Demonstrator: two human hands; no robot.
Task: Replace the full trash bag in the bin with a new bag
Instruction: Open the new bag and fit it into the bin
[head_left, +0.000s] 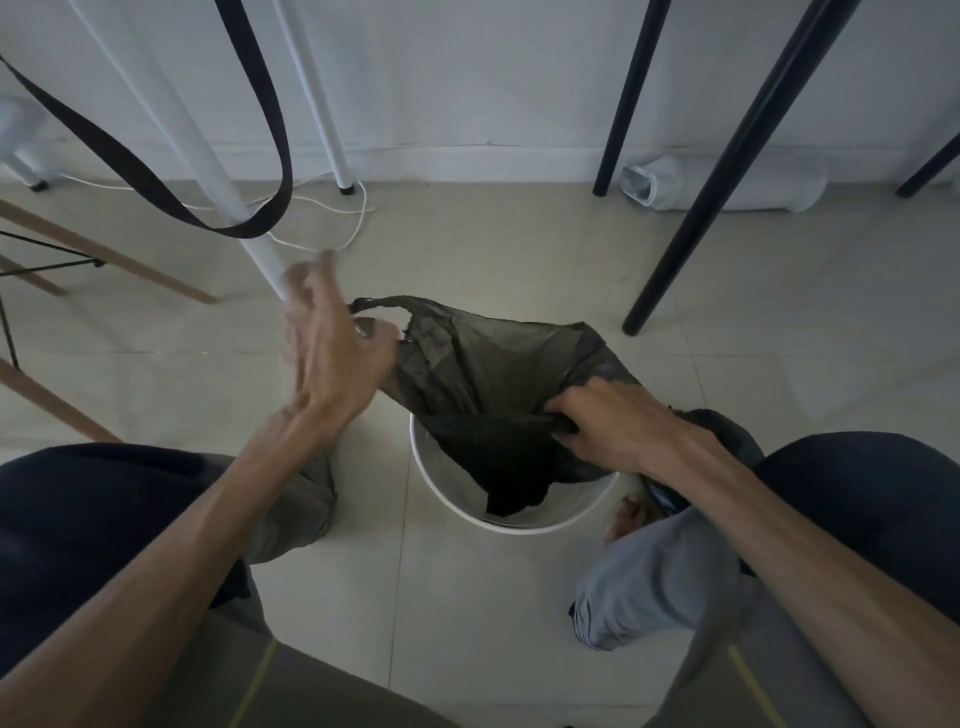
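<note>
— Where was the bag (493, 364) when you looked?

— It was above the white bin (519, 522), stretched between the two hands. The lower part hung down inside the bin, the upper part was spread open over the far rim.

— And the right hand (618, 421)?

— It was closed on the near edge of the bag, the fingers bunching the black plastic just over the bin's right side.

— The left one also held it?

— I could not tell for sure. The left hand (332, 353) was blurred, its fingers spread apart and pointing up. One handle loop of the bag reached to it near the thumb, but if it was pinched or only touching, I could not see.

— What was around the person?

— The bin stood on a floor (467, 597) of pale tiles, between the person's knees. Behind it was a white wall with a low skirting. Two white table legs (228, 171) stood at the left, and dark thin legs (727, 171) at the right. A black strap (260, 104) hung down in a loop by the white leg. A white cable (332, 208) lay on the floor near the wall, and a white roll-shaped thing (727, 189) lay against the skirting at the right. At the far left were wooden chair legs (104, 254).
</note>
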